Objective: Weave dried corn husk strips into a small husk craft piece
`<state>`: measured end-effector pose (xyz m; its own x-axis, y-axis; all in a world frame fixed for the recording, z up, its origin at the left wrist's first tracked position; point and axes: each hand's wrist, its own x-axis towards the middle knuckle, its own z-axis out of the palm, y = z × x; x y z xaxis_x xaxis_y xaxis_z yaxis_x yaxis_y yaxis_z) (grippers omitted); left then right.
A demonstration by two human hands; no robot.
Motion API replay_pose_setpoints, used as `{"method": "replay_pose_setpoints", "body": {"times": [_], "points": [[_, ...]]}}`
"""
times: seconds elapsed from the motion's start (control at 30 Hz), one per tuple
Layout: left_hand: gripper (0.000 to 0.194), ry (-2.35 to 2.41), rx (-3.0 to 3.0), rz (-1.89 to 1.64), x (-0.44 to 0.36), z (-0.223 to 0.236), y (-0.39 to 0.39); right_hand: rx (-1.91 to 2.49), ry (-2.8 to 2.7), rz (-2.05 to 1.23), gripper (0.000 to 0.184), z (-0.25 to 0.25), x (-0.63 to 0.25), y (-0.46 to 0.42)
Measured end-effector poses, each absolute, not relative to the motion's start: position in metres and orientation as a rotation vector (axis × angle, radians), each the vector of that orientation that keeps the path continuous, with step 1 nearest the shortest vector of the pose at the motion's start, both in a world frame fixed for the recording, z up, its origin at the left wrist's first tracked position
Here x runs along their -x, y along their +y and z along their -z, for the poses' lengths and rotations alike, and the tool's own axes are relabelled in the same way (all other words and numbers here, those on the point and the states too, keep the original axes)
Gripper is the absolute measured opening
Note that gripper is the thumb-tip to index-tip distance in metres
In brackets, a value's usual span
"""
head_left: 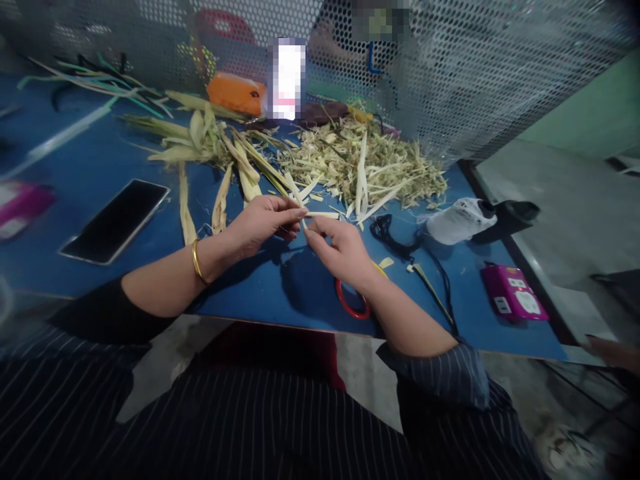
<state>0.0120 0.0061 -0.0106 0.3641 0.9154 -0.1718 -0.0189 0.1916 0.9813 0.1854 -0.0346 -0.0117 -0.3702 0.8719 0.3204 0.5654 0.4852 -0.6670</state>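
Observation:
Pale strips of corn husk [323, 215] cross between my two hands over the blue table. My left hand [273, 220], with a gold bangle at the wrist, pinches the strips between thumb and fingers. Close by on the right, my right hand [340, 247] also has its fingertips closed on a strip. Beyond both hands spreads a heap of shredded husk [335, 157], with a few longer strips on top. Whole dried husks [200, 143] lie to its left. By my right wrist shows a red ring [353, 307], partly hidden by the arm.
A dark phone [116, 220] lies at left. At right are a black cord [395, 240], a white shoe-like item [457, 221] and a purple pack [515, 291]. An orange packet [235, 93] and lit screen [287, 77] stand against the perforated metal panel [430, 80].

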Motion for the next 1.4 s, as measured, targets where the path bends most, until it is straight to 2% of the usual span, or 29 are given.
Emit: {"method": "replay_pose_setpoints", "body": {"times": [0.2, 0.33, 0.63, 0.83, 0.97, 1.07, 1.23, 1.4], "points": [[0.034, 0.964, -1.202, -0.794, -0.008, 0.004, 0.010, 1.318, -1.716, -1.055, 0.045, 0.019, -0.186, -0.029], [0.040, 0.982, -1.248, -0.746, -0.009, 0.001, 0.008, 1.233, -1.278, -1.232, 0.037, 0.024, -0.186, -0.023], [0.027, 0.961, -1.478, -0.726, -0.010, 0.009, 0.002, 1.131, -1.239, -1.094, 0.025, 0.023, -0.182, -0.025], [0.024, 0.953, -1.404, -0.674, -0.012, 0.010, -0.002, 1.179, -1.245, -1.022, 0.030, 0.029, -0.183, -0.020], [0.032, 0.980, -1.270, -0.768, -0.013, 0.008, -0.001, 1.235, -1.222, -1.058, 0.036, 0.028, -0.190, -0.016], [0.036, 1.001, -1.189, -0.882, -0.013, 0.007, 0.001, 1.300, -1.420, -1.029, 0.042, 0.026, -0.193, -0.018], [0.034, 1.034, -1.184, -0.949, -0.012, 0.007, 0.003, 1.330, -1.813, -0.752, 0.035, 0.025, -0.189, -0.025], [0.029, 0.969, -1.074, -0.898, -0.013, 0.006, 0.005, 1.240, -2.025, -0.624, 0.035, 0.023, -0.187, -0.027]]}}
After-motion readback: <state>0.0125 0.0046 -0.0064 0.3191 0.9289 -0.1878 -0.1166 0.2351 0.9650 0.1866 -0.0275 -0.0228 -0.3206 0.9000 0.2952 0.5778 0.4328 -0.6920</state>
